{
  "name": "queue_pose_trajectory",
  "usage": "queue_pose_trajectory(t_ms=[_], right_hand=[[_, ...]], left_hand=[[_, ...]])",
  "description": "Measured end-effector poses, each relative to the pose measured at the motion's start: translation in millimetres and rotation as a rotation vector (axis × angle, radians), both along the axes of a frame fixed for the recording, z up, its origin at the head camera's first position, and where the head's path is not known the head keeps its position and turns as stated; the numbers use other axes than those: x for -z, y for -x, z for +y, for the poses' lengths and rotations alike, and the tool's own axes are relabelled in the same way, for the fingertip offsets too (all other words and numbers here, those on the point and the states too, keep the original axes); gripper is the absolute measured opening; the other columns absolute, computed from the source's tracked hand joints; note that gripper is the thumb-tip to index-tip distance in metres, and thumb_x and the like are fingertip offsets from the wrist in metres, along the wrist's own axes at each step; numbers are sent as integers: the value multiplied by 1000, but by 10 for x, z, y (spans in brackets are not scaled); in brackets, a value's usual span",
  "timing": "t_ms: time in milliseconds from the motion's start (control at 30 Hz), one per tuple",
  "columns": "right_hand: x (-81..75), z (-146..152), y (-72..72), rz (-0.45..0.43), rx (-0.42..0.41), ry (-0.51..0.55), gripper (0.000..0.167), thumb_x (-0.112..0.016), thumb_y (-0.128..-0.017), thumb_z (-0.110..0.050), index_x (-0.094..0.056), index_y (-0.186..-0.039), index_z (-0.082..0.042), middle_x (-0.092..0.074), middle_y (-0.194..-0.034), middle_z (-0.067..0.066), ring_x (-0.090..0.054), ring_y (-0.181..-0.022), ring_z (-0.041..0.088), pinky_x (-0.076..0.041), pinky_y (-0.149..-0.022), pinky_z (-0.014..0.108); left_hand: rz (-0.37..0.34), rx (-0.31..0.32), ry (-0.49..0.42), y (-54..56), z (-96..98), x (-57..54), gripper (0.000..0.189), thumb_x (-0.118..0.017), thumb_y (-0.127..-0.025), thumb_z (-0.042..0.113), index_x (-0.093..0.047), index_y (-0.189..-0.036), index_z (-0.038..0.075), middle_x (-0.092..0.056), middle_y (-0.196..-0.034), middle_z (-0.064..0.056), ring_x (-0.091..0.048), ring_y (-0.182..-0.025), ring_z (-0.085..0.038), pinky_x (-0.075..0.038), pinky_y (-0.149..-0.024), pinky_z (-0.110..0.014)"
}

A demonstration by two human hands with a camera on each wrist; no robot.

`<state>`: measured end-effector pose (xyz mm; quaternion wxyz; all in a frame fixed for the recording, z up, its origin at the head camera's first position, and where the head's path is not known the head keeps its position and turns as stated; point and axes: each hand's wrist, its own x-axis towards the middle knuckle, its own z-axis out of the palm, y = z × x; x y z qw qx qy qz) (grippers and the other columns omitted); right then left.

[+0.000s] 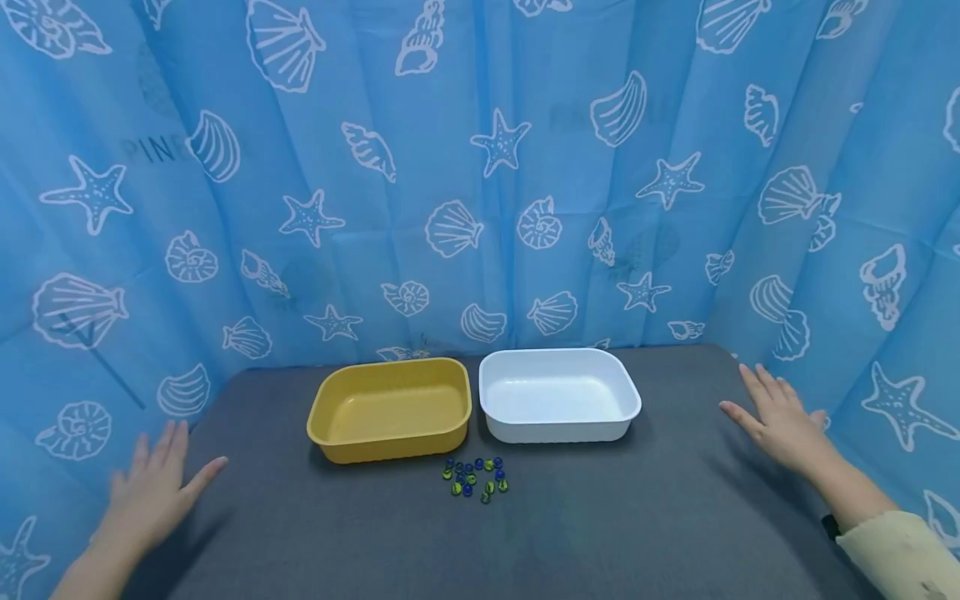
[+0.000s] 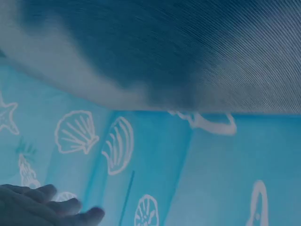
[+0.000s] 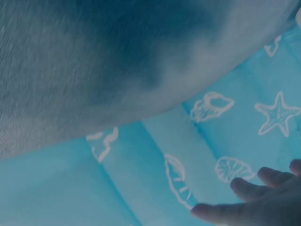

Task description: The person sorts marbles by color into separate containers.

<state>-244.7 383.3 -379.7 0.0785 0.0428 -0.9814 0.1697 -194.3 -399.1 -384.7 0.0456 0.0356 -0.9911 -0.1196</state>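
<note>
Widely splayed, empty left hand (image 1: 147, 502) and right hand (image 1: 784, 429) flank marbles (image 1: 471, 479) on the desk (image 1: 600, 525) at 9 and 3 o'clock, yellow tray (image 1: 397, 448) at 10, white tray (image 1: 558, 432) at 2, with light pinches likely best.

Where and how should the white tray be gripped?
The white tray is probably best pinched at its right-end rim, coming from the right: it sits upright and open-topped, leaving that wall exposed. The yellow tray crowds its left end; the right hand is off to its right.
</note>
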Motion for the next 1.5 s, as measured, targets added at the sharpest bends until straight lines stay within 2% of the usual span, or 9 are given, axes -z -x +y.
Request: queue_pose_trajectory(t_ms=[300, 400, 533, 633, 767, 1000, 1233, 1333, 1500], right_hand=[[-108, -207, -62, 149, -83, 236, 66, -42, -105, -32, -20, -146, 15, -24, -141, 44, -29, -123, 62, -28, -90, 74], [-154, -296, -104, 182, -88, 255, 60, -45, -105, -30, -29, -142, 14, -32, -138, 41, -40, -115, 57, -37, -83, 70], [-199, -407, -150, 224, -105, 291, 53, -50, -103, -24, -38, -138, 13, -42, -133, 37, -49, -109, 51, -47, -79, 61], [-224, -477, -173, 232, -117, 325, 47, -53, -102, -22, -43, -135, 10, -50, -127, 34, -60, -100, 15, -55, -71, 39], [-252, -575, -198, 216, -148, 368, 42, -55, -101, -18, -48, -133, 7, -57, -119, 28, -41, -88, -21, -49, -62, 18], [-230, -758, -221, 206, -253, 430, 34, -56, -99, -11, -52, -128, 6, -62, -112, 20, -52, -89, -11, -52, -66, 19], [-126, -895, -226, 96, -375, 590, 31, -55, -99, -7, -52, -126, 9, -61, -106, -16, -61, -89, -2, -55, -66, 25], [-95, -947, -215, 36, -394, 640, 33, -54, -99, -6, -50, -127, 11, -62, -108, -9, -61, -90, 0, -56, -66, 27], [-62, -1033, -190, -56, -415, 685, 37, -54, -100, -6, -47, -130, 14, -61, -115, 23, -62, -91, 0, -57, -68, 30]], left_hand=[[-89, -26, -377, 59, 104, -233, 100, -37, -100, 58, 19, -143, -13, 6, -144, -46, 0, -130, -65, -13, -99, -75], [-42, -28, -454, 58, 180, -277, 95, -39, -100, 55, 15, -147, -8, -3, -148, -42, -7, -132, -62, -18, -100, -74], [107, 11, -516, 62, 307, -282, 85, -44, -102, 46, 3, -152, -3, -18, -149, -39, -22, -132, -59, -29, -98, -70], [185, 39, -538, 80, 406, -274, 77, -45, -103, 41, -6, -154, -1, -24, -149, -36, -30, -130, -57, -35, -95, -67], [196, 91, -533, 146, 530, -284, 73, -46, -103, 38, -11, -154, -1, -28, -149, -34, -35, -128, -55, -39, -94, -63], [-4, 149, -602, 332, 684, -248, 82, -49, -102, 40, -3, -152, -5, -20, -151, -35, -31, -133, -52, -38, -100, -59], [-120, 180, -784, 492, 790, -161, 85, -49, -102, 39, 4, -152, -4, -13, -155, -31, -25, -138, -48, -35, -104, -58], [-147, 170, -816, 542, 835, -123, 86, -50, -101, 39, 4, -153, -3, -12, -156, -29, -20, -140, -46, -33, -105, -57], [-171, 132, -861, 581, 882, -68, 82, -50, -102, 36, 2, -153, -3, -11, -157, -27, -21, -141, -44, -33, -107, -55]])
